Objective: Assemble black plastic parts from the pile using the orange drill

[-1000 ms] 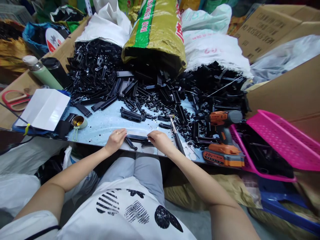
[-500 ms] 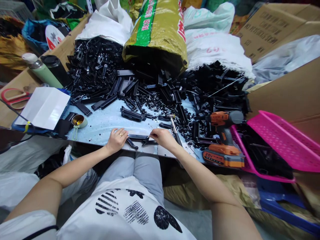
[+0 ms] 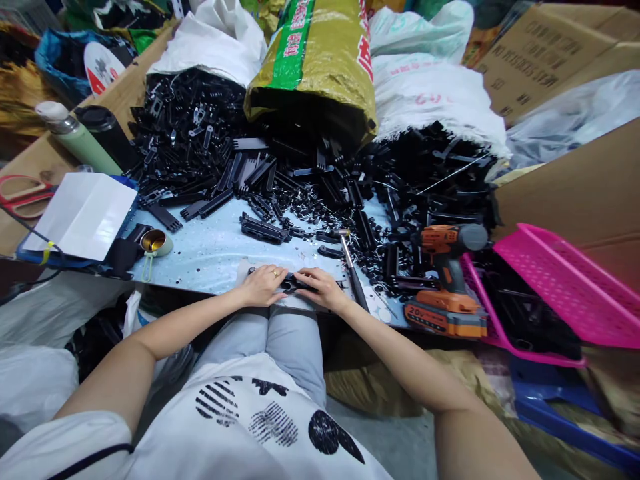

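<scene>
At the table's front edge, my left hand [image 3: 264,285] and my right hand [image 3: 320,289] lie side by side over a black plastic part [image 3: 289,283]. Both sets of fingers are bent around it and cover most of it. A ring shows on one left finger. Just right of my right hand, a hammer [image 3: 353,273] rests with its head pointing away from me. Beyond my hands lies a small stack of long black plastic pieces [image 3: 263,229], with loose small metal and black bits [image 3: 320,208] behind it.
Black parts spill from a white sack [image 3: 210,40], a gold sack [image 3: 325,73] and another white sack [image 3: 435,93]. A cordless drill [image 3: 447,280] stands on the right beside a pink basket [image 3: 575,287]. A metal cup [image 3: 156,243], paper [image 3: 83,213] and scissors [image 3: 25,197] are on the left.
My left hand has moved right, toward my right hand. The long black strip that stretched between them is now mostly covered by my fingers.
</scene>
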### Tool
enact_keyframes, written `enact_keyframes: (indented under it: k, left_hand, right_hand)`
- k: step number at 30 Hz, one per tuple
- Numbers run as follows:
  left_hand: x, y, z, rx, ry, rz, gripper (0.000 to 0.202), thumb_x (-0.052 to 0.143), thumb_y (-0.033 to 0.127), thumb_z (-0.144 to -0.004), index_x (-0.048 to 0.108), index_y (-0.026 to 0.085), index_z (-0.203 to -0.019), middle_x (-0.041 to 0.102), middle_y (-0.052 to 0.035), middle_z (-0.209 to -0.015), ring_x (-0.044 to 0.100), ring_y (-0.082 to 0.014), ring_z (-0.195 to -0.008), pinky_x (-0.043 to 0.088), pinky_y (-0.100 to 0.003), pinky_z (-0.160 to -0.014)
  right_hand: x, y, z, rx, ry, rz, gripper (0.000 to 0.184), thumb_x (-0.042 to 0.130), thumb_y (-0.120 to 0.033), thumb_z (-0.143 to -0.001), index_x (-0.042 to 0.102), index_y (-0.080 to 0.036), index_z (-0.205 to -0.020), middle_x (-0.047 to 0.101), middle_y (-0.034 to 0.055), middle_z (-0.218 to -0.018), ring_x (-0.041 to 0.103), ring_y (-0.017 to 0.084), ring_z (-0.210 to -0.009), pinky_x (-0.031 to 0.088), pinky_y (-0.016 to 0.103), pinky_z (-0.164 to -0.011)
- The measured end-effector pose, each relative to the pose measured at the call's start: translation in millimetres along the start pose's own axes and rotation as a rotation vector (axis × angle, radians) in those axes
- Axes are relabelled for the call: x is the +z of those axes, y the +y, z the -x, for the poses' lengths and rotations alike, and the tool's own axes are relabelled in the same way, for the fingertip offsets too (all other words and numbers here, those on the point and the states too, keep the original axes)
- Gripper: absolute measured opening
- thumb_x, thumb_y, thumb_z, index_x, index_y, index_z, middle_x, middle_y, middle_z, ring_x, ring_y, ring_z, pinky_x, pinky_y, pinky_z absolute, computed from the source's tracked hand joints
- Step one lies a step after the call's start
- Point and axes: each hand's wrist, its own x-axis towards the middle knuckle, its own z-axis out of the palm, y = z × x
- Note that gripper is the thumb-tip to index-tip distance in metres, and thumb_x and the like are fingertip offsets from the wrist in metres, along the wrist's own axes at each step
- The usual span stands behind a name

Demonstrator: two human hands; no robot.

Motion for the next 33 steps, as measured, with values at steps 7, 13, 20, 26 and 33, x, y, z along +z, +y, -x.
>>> enact_keyframes:
  k: [7, 13, 20, 26, 33]
  left_hand:
    - [0.0, -5.2, -9.9, -0.082, -0.007, -0.151, 0.056, 0.038, 0.052, -0.092, 0.058, 0.003, -0.111, 0.063, -0.0185, -0.092, 0.057, -0.027, -0.087, 0.042, -0.036, -0.071]
    - [-50.9, -0.5, 5.2, 0.057, 0.292, 0.127, 0.058, 0.026, 0.051, -0.095, 0.056, 0.016, -0.061, 0.054, -0.0064, -0.056, 0.052, -0.0158, -0.056, 0.038, -0.028, -0.053]
    - [-101.9, 80.0, 27.4, 0.046, 0.522, 0.848, 0.067, 0.006, 0.051, -0.096, 0.052, 0.018, -0.062, 0.052, -0.0041, -0.05, 0.049, -0.0125, -0.047, 0.041, -0.027, -0.05]
    - [-49.6, 68.0, 22.1, -0.111, 0.76, 0.528, 0.082, -0.004, 0.058, -0.091, 0.062, 0.014, -0.111, 0.066, -0.0131, -0.083, 0.063, -0.0206, -0.083, 0.05, -0.034, -0.069]
    - [6.6, -5.6, -11.3, -0.414, 0.224, -0.092, 0.074, 0.037, 0.068, -0.083, 0.051, 0.013, -0.131, 0.063, -0.0164, -0.089, 0.059, -0.0282, -0.086, 0.045, -0.038, -0.072]
  right_hand:
    - [-8.8, 3.7, 3.5, 0.194, -0.115, 0.388, 0.061, 0.044, -0.069, -0.081, 0.063, -0.012, -0.072, 0.06, 0.01, -0.067, 0.055, 0.018, -0.065, 0.037, 0.027, -0.059]
    - [-48.1, -46.2, -11.7, -0.022, -0.075, 0.108, 0.064, 0.035, -0.075, -0.08, 0.049, -0.018, -0.056, 0.047, 0.0024, -0.053, 0.044, 0.013, -0.051, 0.028, 0.026, -0.052]
    - [-26.6, -117.1, -27.5, -0.215, 0.193, -0.65, 0.07, 0.012, -0.079, -0.08, 0.048, -0.021, -0.067, 0.042, 0.0018, -0.056, 0.044, 0.014, -0.051, 0.037, 0.028, -0.053]
    - [56.1, -103.3, -76.3, 0.465, 0.65, -0.477, 0.059, 0.004, -0.058, -0.088, 0.04, -0.02, -0.116, 0.042, 0.0159, -0.12, 0.05, 0.024, -0.105, 0.044, 0.04, -0.086]
    - [2.5, 26.2, -94.7, 0.769, 1.006, -0.126, 0.036, 0.024, -0.037, -0.092, 0.037, -0.014, -0.117, 0.044, 0.0167, -0.116, 0.047, 0.023, -0.108, 0.039, 0.041, -0.091]
